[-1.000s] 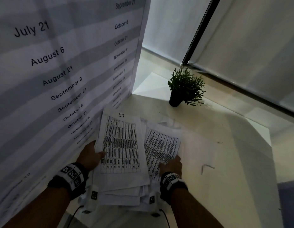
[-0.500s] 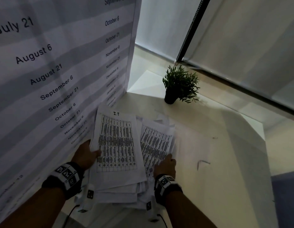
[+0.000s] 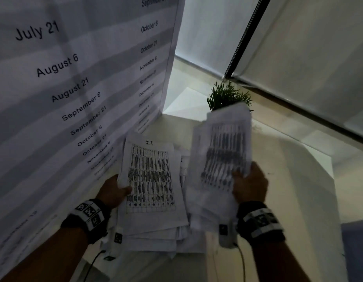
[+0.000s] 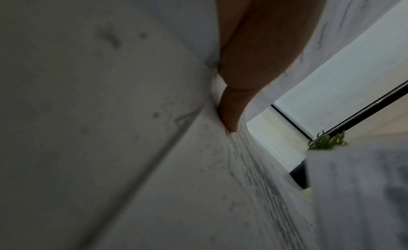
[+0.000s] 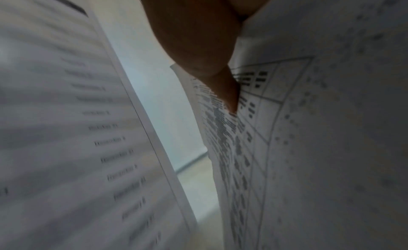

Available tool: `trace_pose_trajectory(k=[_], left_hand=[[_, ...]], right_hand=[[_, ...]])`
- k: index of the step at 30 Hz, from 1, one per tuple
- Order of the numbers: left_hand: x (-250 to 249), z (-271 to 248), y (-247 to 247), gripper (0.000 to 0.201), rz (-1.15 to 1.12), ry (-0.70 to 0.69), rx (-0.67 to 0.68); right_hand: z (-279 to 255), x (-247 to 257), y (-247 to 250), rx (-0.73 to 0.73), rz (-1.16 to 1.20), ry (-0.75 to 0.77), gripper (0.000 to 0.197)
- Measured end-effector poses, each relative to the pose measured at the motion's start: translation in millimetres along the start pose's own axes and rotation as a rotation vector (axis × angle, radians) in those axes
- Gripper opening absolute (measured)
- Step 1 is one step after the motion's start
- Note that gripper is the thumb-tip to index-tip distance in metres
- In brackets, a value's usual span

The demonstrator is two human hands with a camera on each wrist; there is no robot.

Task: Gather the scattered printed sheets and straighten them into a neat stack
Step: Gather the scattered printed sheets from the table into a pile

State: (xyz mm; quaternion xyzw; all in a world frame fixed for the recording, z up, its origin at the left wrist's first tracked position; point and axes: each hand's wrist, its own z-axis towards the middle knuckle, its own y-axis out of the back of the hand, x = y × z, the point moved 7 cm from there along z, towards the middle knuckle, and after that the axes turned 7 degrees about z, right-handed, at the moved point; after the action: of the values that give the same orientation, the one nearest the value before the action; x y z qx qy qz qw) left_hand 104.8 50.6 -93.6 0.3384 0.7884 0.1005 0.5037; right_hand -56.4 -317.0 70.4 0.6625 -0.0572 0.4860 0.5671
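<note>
A loose pile of printed sheets (image 3: 150, 178) with table grids lies on the white table (image 3: 288, 180); the top sheet is marked "1.1". My left hand (image 3: 113, 192) grips the pile's left edge, thumb on top (image 4: 232, 114). My right hand (image 3: 248, 184) holds a bundle of printed sheets (image 3: 223, 157) lifted off the table, tilted and blurred; its thumb (image 5: 227, 96) presses on the printed face. More sheets lie fanned out under both.
A large hanging chart with dates (image 3: 75, 88) stands close on the left. A small potted plant (image 3: 227, 96) sits at the table's far side, partly behind the lifted bundle. The table edge drops off on the right.
My right hand has taken hold of the right-hand sheets and lifted them up off the table. The left hand stays at the pile's left edge.
</note>
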Motion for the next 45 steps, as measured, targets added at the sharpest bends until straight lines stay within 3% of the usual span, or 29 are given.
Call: trace_pose_trajectory(k=[3, 6, 11, 16, 18, 20, 23, 25, 27, 29, 34, 38, 40, 42, 45], left_hand=[[5, 1, -16, 0.047, 0.025, 0.016, 0.057], [0, 2, -28, 0.051, 0.016, 0.017, 0.083], [1, 6, -26, 0.032, -0.062, 0.102, 0.076], [-9, 6, -23, 0.045, -0.116, 0.166, 0.017], [-11, 5, -32, 0.054, -0.071, 0.187, 0.004], [-12, 1, -43, 0.063, -0.051, 0.197, 0.026], [-9, 2, -48, 0.068, 0.012, 0.129, 0.048], [-5, 6, -38, 0.063, 0.007, 0.051, 0.018], [-1, 10, -19, 0.059, -0.027, -0.002, -0.042], [-2, 8, 1, 0.057, -0.047, -0.03, -0.11], [-4, 3, 28, 0.053, -0.001, -0.077, -0.243], [-5, 9, 29, 0.054, -0.01, -0.103, -0.23], [-2, 10, 28, 0.058, -0.04, -0.12, -0.205], [-3, 9, 26, 0.056, -0.083, -0.145, -0.174], [-5, 2, 19, 0.045, -0.16, -0.115, -0.128]], right_hand=[[17, 49, 56, -0.111, 0.03, 0.162, 0.023], [21, 64, 70, -0.055, 0.28, 0.154, 0.026], [6, 6, -30, 0.223, 0.379, -0.09, 0.036], [-33, -50, -138, 0.598, 0.115, -0.326, 0.061], [-48, -51, -152, 0.578, 0.006, -0.319, 0.059], [-64, -34, -166, 0.567, 0.032, -0.188, 0.05], [-85, -19, -177, 0.631, -0.049, -0.102, 0.053], [-74, -33, -166, 0.53, -0.117, -0.18, 0.051], [-64, -60, -142, 0.368, -0.176, -0.349, 0.056], [-65, -83, -130, 0.327, -0.173, -0.503, 0.066], [-75, -87, -152, 0.463, -0.272, -0.388, 0.085], [-77, -81, -164, 0.407, -0.001, -0.441, 0.048], [-73, -72, -158, 0.43, 0.055, -0.379, 0.023], [-58, -59, -135, 0.417, 0.023, -0.295, 0.016], [-23, -32, -75, 0.28, -0.073, -0.126, 0.016]])
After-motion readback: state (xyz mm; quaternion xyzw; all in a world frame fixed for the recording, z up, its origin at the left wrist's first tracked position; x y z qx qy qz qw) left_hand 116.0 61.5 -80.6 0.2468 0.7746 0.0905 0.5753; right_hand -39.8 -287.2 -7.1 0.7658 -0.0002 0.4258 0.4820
